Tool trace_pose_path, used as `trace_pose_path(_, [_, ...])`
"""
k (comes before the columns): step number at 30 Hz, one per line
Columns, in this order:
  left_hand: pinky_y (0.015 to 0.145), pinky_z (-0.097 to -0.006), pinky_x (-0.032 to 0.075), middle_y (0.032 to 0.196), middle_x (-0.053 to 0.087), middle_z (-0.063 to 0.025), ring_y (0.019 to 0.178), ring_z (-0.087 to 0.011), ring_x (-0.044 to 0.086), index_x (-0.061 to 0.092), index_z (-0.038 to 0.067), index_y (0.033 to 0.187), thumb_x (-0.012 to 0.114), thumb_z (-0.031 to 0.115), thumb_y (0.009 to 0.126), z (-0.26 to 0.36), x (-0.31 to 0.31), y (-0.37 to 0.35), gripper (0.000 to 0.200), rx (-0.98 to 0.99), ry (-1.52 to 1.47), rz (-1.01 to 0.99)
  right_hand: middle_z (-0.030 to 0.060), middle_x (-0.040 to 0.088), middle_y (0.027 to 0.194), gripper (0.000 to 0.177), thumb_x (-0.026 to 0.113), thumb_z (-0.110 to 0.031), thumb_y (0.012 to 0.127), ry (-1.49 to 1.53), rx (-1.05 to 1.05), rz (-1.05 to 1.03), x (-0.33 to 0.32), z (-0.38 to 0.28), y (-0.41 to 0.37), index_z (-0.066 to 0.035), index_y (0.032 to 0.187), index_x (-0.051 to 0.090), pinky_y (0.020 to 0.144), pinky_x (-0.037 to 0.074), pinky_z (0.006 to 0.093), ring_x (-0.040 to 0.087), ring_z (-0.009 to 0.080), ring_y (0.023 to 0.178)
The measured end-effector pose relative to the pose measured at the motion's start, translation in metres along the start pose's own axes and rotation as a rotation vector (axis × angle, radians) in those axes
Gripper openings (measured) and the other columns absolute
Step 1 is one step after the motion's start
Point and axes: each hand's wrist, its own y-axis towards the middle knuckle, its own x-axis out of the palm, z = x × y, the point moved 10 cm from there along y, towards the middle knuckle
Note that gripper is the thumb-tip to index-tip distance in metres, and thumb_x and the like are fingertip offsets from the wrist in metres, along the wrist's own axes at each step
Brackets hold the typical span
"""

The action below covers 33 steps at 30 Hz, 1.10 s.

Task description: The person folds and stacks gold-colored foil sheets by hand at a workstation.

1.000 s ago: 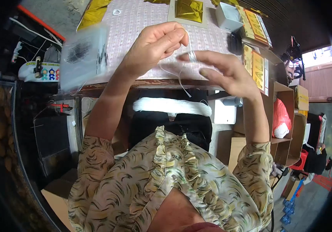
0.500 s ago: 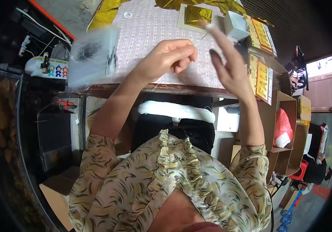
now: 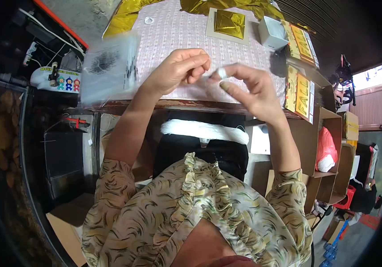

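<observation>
My left hand (image 3: 183, 70) is above the front of the table, its fingers curled and thumb pressed to the index finger. Whatever sits in that pinch is too small to make out. To its right, my right hand (image 3: 255, 91) has bent fingers, with the thumb apart from the index finger; the fingertips are slightly blurred. A white band (image 3: 221, 74) wraps one of its fingers. The two hands do not touch. Across my lap lies a hank of white thread (image 3: 204, 130). Left of my left hand is a clear plastic bag (image 3: 108, 69) with dark markings.
Patterned cloth (image 3: 173, 33) covers the table. Gold foil (image 3: 230, 25) on a pale card and a white box (image 3: 272, 33) stand toward the back. Yellow boxes marked FALL (image 3: 303, 99) line the right edge. Cardboard boxes (image 3: 326, 151) hold a red bag.
My right hand has come down and left, closer to my left hand, with its fingers now bent. My left hand has shifted slightly left and stays pinched.
</observation>
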Motion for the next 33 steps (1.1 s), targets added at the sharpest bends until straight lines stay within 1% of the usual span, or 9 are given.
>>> trace_pose_path(2, [0.053,-0.0186,0.036,0.069,0.051,0.0046,0.059,-0.0038,0.046,0.064,0.003,0.096,0.05,0.026,0.105,-0.008,0.012,0.002,0.029,0.051,-0.1,-0.038,0.0154,0.065,0.127,0.04,0.063,-0.003,0.092,0.159,-0.124,0.035,0.003,-0.012,0.005,0.003,0.132,0.057,0.108,0.043,0.0394,0.06,0.0246,0.12])
trace_pose_path(5, [0.057,-0.0175,0.047,0.077,0.064,-0.001,0.064,-0.0062,0.061,0.066,0.002,0.099,0.051,0.022,0.104,-0.012,0.017,0.005,0.026,0.084,-0.097,0.024,0.018,0.056,0.14,0.052,0.063,-0.008,0.095,-0.207,-0.153,0.162,0.002,-0.013,0.009,0.0,0.144,0.047,0.108,0.042,0.0374,0.053,0.025,0.129])
trace_pose_path(8, [0.055,-0.0173,0.048,0.077,0.065,-0.0021,0.061,-0.0057,0.061,0.066,0.001,0.096,0.051,0.022,0.104,-0.001,0.017,0.005,0.027,0.107,-0.034,0.092,0.0178,0.057,0.138,0.05,0.061,-0.012,0.098,-0.174,-0.11,0.227,0.006,-0.004,0.008,0.0,0.144,0.046,0.108,0.042,0.0379,0.053,0.0251,0.129])
trace_pose_path(15, [0.047,-0.0189,0.04,0.066,0.059,0.0009,0.054,-0.0052,0.055,0.065,0.001,0.084,0.053,0.015,0.1,0.014,0.008,-0.003,0.025,0.12,0.356,0.151,0.0167,0.069,0.117,0.043,0.068,-0.016,0.094,-0.067,0.082,0.241,0.008,0.025,0.007,0.005,0.131,0.058,0.098,0.051,0.0371,0.065,0.022,0.113])
trace_pose_path(20, [0.048,-0.0218,0.032,0.058,0.045,0.0052,0.056,-0.0012,0.04,0.057,0.0,0.07,0.059,0.011,0.094,0.036,0.02,-0.001,0.026,0.329,0.958,0.12,0.0112,0.073,0.1,0.03,0.07,-0.013,0.092,-0.143,0.155,0.194,0.005,0.031,0.013,0.006,0.114,0.067,0.088,0.054,0.0331,0.069,0.0189,0.098])
trace_pose_path(24, [0.048,-0.0228,0.031,0.057,0.046,0.0058,0.058,-0.001,0.038,0.056,0.0,0.068,0.06,0.011,0.094,0.033,0.023,0.002,0.029,0.284,0.885,-0.002,0.0089,0.074,0.085,0.018,0.07,-0.011,0.091,0.01,0.286,0.083,0.006,0.042,0.014,0.003,0.103,0.073,0.076,0.055,0.0265,0.07,0.0133,0.08])
trace_pose_path(30, [0.052,-0.0218,0.038,0.066,0.058,0.0028,0.061,-0.0023,0.048,0.064,0.0,0.082,0.058,0.016,0.099,-0.008,0.01,0.008,0.024,0.175,0.678,-0.067,0.0126,0.075,0.085,0.017,0.068,-0.011,0.092,0.389,0.273,0.048,0.011,0.056,0.012,0.004,0.099,0.073,0.074,0.055,0.0279,0.07,0.0152,0.077])
trace_pose_path(32, [0.051,-0.0264,0.044,0.071,0.069,-0.0063,0.058,-0.0088,0.057,0.069,0.001,0.095,0.061,0.021,0.097,0.002,-0.006,0.006,0.022,0.308,0.705,0.15,0.0132,0.075,0.086,0.018,0.067,-0.011,0.093,0.469,0.273,0.054,0.009,0.056,0.011,0.005,0.1,0.073,0.075,0.055,0.0286,0.07,0.0162,0.077])
trace_pose_path(33, [0.058,-0.0276,0.051,0.083,0.073,-0.0077,0.065,-0.0128,0.065,0.067,0.002,0.114,0.059,0.015,0.098,0.007,-0.016,0.003,0.022,0.324,0.845,0.291,0.0139,0.075,0.087,0.019,0.067,-0.011,0.093,0.551,0.273,0.061,0.009,0.056,0.011,0.005,0.1,0.072,0.076,0.056,0.0292,0.07,0.0172,0.077])
